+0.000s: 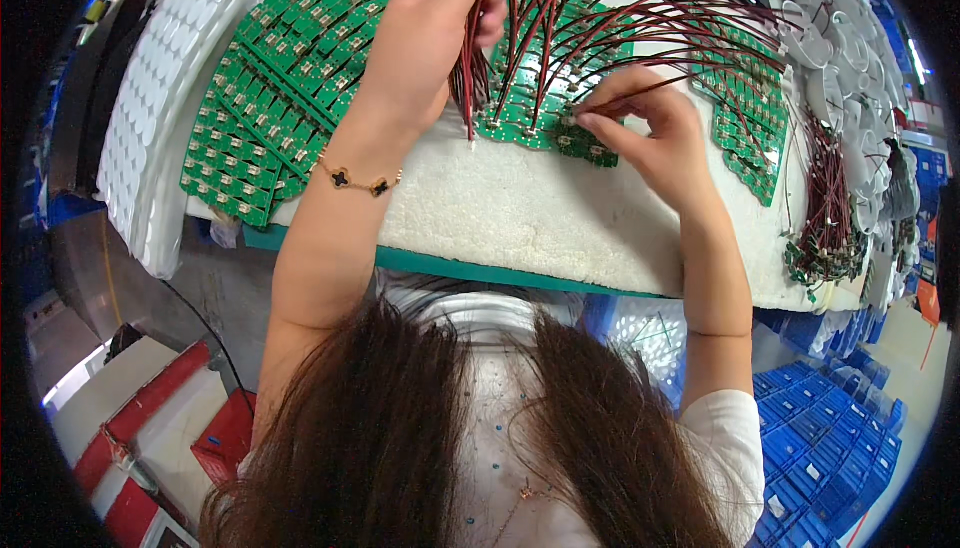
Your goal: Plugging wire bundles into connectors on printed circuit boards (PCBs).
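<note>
My left hand (425, 38) is raised over the work surface, its fingers closed round a bundle of thin red and black wires (468, 83) that hangs with white plug ends downward. Farther right, my right hand (655, 128) pinches a dark red wire (650, 94) between thumb and forefinger at the near edge of a green circuit board panel (512, 126). Many red and black wires rise from this panel and arch to the right. The fingertips hide the exact spot where the pinched wire meets the board.
Green circuit board panels (300, 68) overlap at the left, beside stacked white trays (165, 98). Another panel with wires (745, 118) lies right. Beyond it are a wired board bundle (828, 208) and white round parts (850, 78). Blue bins (825, 438) stand below right.
</note>
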`<state>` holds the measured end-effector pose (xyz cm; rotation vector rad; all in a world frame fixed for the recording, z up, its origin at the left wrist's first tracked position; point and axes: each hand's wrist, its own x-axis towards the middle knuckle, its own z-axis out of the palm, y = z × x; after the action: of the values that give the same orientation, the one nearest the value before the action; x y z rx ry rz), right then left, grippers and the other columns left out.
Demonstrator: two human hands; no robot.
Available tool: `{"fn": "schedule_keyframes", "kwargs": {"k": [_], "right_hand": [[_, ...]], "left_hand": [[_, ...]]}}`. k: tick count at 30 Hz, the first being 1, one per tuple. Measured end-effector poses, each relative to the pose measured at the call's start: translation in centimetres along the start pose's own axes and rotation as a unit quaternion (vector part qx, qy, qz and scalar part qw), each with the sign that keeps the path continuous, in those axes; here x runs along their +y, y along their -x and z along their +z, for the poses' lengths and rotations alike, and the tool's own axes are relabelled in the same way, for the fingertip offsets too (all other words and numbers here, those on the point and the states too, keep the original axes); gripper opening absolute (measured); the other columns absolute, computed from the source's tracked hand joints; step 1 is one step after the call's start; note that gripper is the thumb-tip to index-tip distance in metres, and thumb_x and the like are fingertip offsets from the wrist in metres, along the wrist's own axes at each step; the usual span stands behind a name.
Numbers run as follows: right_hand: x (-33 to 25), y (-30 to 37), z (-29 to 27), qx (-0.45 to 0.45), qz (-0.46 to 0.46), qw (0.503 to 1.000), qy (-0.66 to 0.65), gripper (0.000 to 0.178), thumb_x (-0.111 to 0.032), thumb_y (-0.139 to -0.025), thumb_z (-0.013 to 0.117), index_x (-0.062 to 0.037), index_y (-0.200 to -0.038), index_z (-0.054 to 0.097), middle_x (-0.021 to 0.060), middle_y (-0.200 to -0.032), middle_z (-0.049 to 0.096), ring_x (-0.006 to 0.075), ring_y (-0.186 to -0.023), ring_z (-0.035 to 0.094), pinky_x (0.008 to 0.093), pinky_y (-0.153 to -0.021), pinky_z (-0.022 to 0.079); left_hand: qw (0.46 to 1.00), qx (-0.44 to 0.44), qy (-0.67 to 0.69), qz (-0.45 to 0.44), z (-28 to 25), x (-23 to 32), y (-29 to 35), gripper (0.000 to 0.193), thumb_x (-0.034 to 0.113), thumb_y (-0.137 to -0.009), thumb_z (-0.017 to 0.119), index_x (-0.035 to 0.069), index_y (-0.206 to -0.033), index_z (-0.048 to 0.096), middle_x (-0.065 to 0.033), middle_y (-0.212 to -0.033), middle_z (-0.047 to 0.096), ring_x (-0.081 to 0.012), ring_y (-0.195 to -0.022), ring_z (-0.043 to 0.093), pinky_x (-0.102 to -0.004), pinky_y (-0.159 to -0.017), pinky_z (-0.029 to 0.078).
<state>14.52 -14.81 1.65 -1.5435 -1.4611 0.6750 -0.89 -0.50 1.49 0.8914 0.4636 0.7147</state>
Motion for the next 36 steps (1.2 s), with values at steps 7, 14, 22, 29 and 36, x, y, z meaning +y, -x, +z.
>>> {"fn": "schedule_keyframes", "kwargs": {"k": [7,14,22,29,36], "right_hand": [[-0.3,-0.1,1.0,-0.003,0.033,0.997,0.068,0.011,0.005,-0.077,0.066,0.0015,-0.087,0.062,0.0050,-0.085,0.064,0.0128,-0.077,0.061,0.0251,-0.070,0.050],[-0.6,-0.2,1.1,-0.022,0.013,0.992,0.126,0.012,0.006,-0.077,0.065,0.0014,-0.087,0.060,0.0064,-0.082,0.063,0.0147,-0.075,0.062,0.0261,-0.068,0.050],[-1.0,-0.2,1.2,-0.024,0.032,0.993,0.111,0.014,0.007,-0.076,0.064,0.0006,-0.087,0.059,0.0054,-0.080,0.061,0.0138,-0.074,0.060,0.0255,-0.068,0.048],[0.1,-0.3,1.7,-0.038,0.016,0.990,0.136,0.013,0.007,-0.077,0.064,0.0001,-0.087,0.058,0.0056,-0.083,0.061,0.0149,-0.076,0.059,0.0262,-0.069,0.048],[-2.2,0.9,1.9,0.056,0.057,0.943,0.324,0.015,-0.005,-0.079,0.070,-0.0014,-0.079,0.055,0.0035,-0.068,0.054,0.0129,-0.060,0.050,0.0274,-0.055,0.041]], "left_hand": [[0.997,0.035,-0.066,0.033,-0.3,0.1,0.2,0.025,0.024,-0.099,0.049,0.001,-0.094,0.058,0.0020,-0.067,0.047,-0.0064,-0.059,0.041,-0.0201,-0.054,0.033],[0.996,0.030,-0.070,0.047,0.0,0.1,0.3,0.025,0.025,-0.100,0.047,0.003,-0.092,0.056,0.0027,-0.066,0.045,-0.0058,-0.057,0.039,-0.0203,-0.053,0.032],[0.998,0.011,-0.057,0.034,-0.8,-0.1,0.1,0.025,0.027,-0.099,0.048,0.004,-0.091,0.056,0.0030,-0.068,0.046,-0.0057,-0.057,0.040,-0.0208,-0.053,0.033],[0.998,0.042,-0.038,0.040,0.0,0.0,0.3,0.025,0.028,-0.099,0.049,0.006,-0.090,0.058,0.0018,-0.075,0.054,-0.0050,-0.062,0.045,-0.0195,-0.057,0.038],[0.999,0.014,-0.021,0.045,-0.2,0.3,0.3,0.026,0.029,-0.099,0.048,0.006,-0.090,0.057,0.0019,-0.075,0.054,-0.0051,-0.061,0.045,-0.0192,-0.056,0.038]]}}
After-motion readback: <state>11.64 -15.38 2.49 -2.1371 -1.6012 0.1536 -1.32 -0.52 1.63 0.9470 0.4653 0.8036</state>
